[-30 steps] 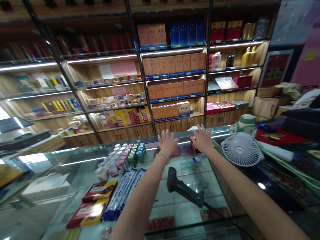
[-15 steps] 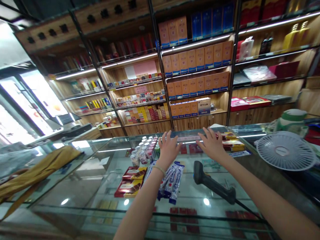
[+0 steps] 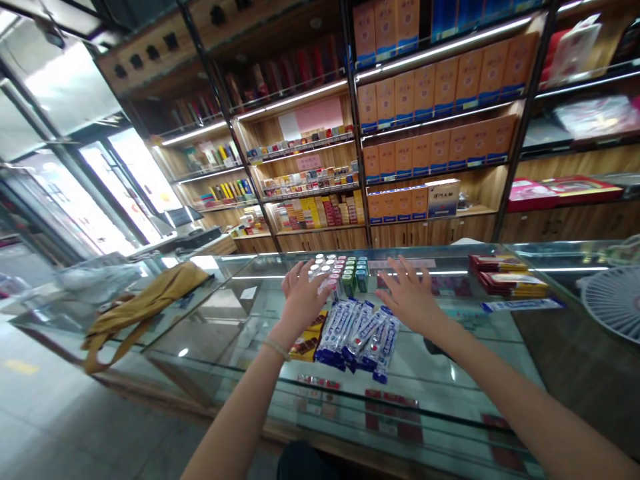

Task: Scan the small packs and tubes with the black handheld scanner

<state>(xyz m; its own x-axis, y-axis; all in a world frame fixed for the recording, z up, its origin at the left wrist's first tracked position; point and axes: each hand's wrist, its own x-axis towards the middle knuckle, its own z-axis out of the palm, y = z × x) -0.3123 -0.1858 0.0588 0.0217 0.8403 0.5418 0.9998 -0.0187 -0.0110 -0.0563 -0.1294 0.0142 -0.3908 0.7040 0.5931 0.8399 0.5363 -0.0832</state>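
Note:
Over the glass counter (image 3: 225, 347), my left hand (image 3: 304, 297) is spread and holds nothing, just left of a cluster of small capped bottles (image 3: 349, 277). My right hand (image 3: 413, 297) is also empty, its fingers apart, to the right of the bottles. Below and between the hands lies a fanned pile of blue and white packets (image 3: 363, 337). Yellow and brown chocolate packages (image 3: 307, 340) show beside the packets, partly covered by my left hand and wrist. Under my right forearm a dark scanner (image 3: 435, 348) is mostly hidden.
Red and yellow packages (image 3: 507, 277) are stacked on the right, with a blue and white packet (image 3: 523, 305) before them. A white fan (image 3: 615, 303) stands at the right edge. Brown cloth (image 3: 150, 300) lies left. Stocked shelves (image 3: 435, 227) line the back.
The view has swung left, so the fan is partly cut off. My left hand has moved left, uncovering more packets and bottles. My right arm now covers most of the scanner.

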